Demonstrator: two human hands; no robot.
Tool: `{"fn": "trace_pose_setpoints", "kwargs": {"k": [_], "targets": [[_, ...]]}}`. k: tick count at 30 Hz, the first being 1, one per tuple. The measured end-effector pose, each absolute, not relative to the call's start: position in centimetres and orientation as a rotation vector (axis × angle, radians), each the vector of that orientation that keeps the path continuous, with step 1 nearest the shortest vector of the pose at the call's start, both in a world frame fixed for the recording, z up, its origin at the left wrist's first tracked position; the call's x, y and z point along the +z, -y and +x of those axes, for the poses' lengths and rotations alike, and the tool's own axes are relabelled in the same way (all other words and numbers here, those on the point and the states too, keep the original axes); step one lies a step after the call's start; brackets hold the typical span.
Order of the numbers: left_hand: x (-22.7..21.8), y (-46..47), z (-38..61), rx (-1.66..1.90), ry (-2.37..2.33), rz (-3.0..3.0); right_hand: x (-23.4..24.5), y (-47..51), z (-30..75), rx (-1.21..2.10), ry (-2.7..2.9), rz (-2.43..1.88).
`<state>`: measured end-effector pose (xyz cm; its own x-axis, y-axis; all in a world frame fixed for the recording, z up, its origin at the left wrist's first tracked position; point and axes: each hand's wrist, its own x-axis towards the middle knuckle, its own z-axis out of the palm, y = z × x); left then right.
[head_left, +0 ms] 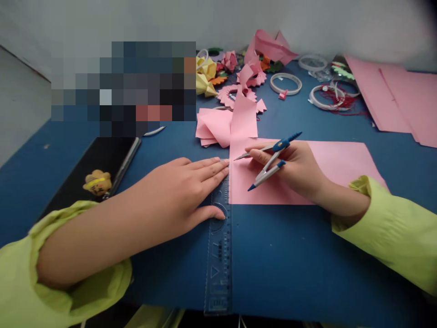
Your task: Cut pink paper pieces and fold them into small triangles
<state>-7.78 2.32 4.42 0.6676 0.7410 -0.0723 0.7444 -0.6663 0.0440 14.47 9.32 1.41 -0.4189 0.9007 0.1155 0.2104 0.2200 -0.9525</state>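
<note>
My left hand lies with its fingers stretched out on a clear plastic ruler, which has cut-out shapes in it. The ruler runs along the left edge of a pink sheet of paper and reaches toward the table's front edge. In my right hand is a drawing compass with blue and grey parts, gripped between the fingers. One thin tip of the compass points left, close to the ruler's edge near my left fingertips. Its other leg, with a blue end, hangs over the pink sheet.
Folded pink paper lies behind the sheet, with paper flowers farther back. Rolls of tape, red thread and stacked pink sheets are at the back right. A phone-like black object with a bear charm sits left.
</note>
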Motion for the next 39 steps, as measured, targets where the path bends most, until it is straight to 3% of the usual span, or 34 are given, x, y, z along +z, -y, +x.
{"fn": "trace_pose_setpoints", "kwargs": {"k": [39], "targets": [[4.99,-2.41,-7.74,-0.09,-1.21,2.849,0.98,-9.21,14.56,1.247,1.86,-0.981]]}}
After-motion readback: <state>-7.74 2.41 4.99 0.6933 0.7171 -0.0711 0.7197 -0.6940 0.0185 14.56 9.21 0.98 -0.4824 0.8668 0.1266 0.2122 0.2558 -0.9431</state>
